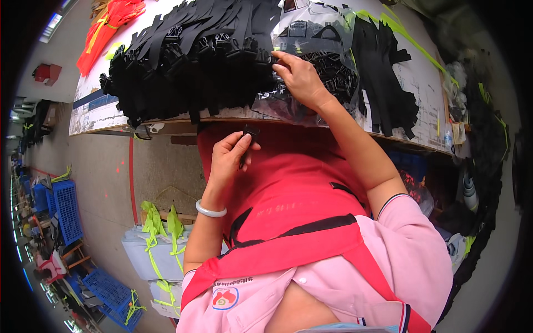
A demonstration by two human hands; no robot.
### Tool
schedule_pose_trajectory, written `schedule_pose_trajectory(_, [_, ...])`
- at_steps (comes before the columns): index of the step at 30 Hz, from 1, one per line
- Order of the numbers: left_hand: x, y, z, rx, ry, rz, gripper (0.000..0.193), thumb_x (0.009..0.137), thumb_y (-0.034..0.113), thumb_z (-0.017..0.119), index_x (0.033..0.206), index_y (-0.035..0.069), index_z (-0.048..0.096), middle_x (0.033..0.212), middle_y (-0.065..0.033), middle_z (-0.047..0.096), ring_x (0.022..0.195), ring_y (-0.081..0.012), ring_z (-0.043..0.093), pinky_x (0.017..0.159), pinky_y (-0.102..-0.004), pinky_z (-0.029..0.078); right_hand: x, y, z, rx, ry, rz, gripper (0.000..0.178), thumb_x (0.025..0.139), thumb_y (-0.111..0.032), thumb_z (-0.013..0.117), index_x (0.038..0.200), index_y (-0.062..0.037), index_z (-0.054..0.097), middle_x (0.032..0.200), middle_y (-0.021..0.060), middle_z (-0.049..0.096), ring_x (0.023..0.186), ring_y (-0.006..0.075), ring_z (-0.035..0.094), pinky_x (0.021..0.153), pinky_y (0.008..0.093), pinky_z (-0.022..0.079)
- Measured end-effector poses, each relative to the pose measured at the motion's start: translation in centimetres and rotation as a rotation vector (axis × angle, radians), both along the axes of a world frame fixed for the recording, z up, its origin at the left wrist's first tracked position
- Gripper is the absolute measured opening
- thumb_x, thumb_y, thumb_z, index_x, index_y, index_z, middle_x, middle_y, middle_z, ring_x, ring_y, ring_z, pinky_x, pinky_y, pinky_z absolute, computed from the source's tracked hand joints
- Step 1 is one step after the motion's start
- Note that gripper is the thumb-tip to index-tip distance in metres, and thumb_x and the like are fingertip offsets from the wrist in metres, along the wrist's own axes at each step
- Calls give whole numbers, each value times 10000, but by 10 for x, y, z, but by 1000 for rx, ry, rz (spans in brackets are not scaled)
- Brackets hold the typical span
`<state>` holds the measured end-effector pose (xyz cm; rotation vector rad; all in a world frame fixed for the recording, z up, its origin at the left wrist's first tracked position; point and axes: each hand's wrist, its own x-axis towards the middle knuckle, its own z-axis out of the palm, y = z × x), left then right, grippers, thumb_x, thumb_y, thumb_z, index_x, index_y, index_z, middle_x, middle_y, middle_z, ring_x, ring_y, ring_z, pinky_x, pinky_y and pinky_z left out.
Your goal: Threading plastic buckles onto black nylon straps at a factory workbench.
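Observation:
My left hand (230, 157) is closed in front of the table edge, with a small black plastic buckle (251, 132) pinched between thumb and fingers. Over the table, my right hand (300, 79) has its thumb and fingers bent together at the right end of a big heap of black webbing straps (189, 83). What lies between those fingertips is too small to make out. Black buckles (222, 41) are fixed on many of the straps. Beside the right hand, a clear plastic bag (288, 33) lies open with many loose black buckles (335, 75) in it.
More black straps (383, 72) lie right of the bag on the white table (97, 119). Orange fabric (108, 30) sits at its far left. Bundles tied with yellow-green strips (147, 258) stand low on the left. Blue plastic crates (68, 211) are on the floor farther left.

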<state>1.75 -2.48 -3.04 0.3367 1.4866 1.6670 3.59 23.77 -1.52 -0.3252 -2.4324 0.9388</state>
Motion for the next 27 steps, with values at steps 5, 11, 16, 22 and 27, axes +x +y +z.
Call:
schedule_pose_trajectory(5, [-2,-3,3,93,-142,40,243,975,248,561,1003,21,645,776,-41,660,522,-62,524,432,-189,401,-7,-7,5,-104,-80,22,361,919,-201,587,1240,-35,578,914,139,678,813,216,643,772,318,501])
schedule_pose_trajectory(11, [-2,5,1,149,-216,142,250,975,199,558,1104,0,636,749,-61,629,525,-101,539,481,-202,444,1,-2,10,-194,-136,44,372,915,-216,607,1253,-64,586,933,93,681,811,153,624,775,287,496])
schedule_pose_trajectory(16, [0,12,-1,213,-209,134,242,966,168,572,1119,-8,633,778,-74,642,555,-104,560,481,-206,450,18,-10,26,-9,26,-27,332,881,-211,633,1167,-41,621,941,134,681,852,240,653,794,330,505])
schedule_pose_trajectory(22, [11,21,4,164,-88,140,219,951,140,591,1110,-6,628,808,-57,658,556,-91,565,457,-191,433,64,-59,44,-635,-475,383,239,897,-226,647,957,4,667,773,58,651,716,105,600,668,254,492])
schedule_pose_trajectory(27, [13,20,2,105,-248,-234,486,1009,431,419,991,-10,622,764,-85,641,479,-100,516,411,-191,379,93,-54,16,-577,-283,439,159,884,-138,661,927,11,624,794,52,636,723,121,594,665,277,492])
